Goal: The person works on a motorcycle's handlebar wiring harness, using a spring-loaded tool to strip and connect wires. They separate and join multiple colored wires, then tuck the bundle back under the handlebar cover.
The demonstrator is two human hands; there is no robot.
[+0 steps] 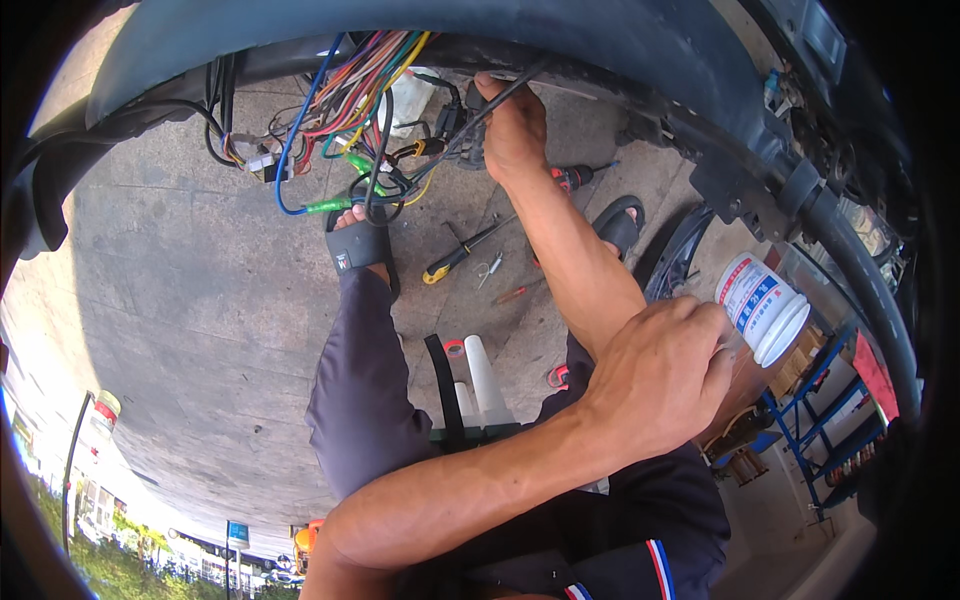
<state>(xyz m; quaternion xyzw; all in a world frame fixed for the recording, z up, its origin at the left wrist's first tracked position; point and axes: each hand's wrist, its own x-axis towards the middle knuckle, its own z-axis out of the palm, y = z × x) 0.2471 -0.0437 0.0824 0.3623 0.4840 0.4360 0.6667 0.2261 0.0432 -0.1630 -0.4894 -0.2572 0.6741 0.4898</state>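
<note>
My right hand (515,135) reaches up beneath a dark panel (420,25), its fingers curled at a black part (474,97); what they grip is mostly hidden. A black cable (513,88) runs across in front of it. Left of that hand hangs a bundle of coloured wires (365,75), with green-wrapped joints (330,205) and a pale connector (262,165). My left forearm crosses over the right arm. My left hand (660,375) is closed, fingertips partly hidden, right beside a white tub (760,305) with a blue and red label. Whether it holds the tub I cannot tell.
On the paved floor between my sandalled feet lie a yellow-and-black screwdriver (448,262) and another thin tool (515,293). A red-and-black power drill (570,178) rests beyond my right forearm. A blue metal rack (820,430) stands at the right. A dark curved tube (860,260) bounds that side.
</note>
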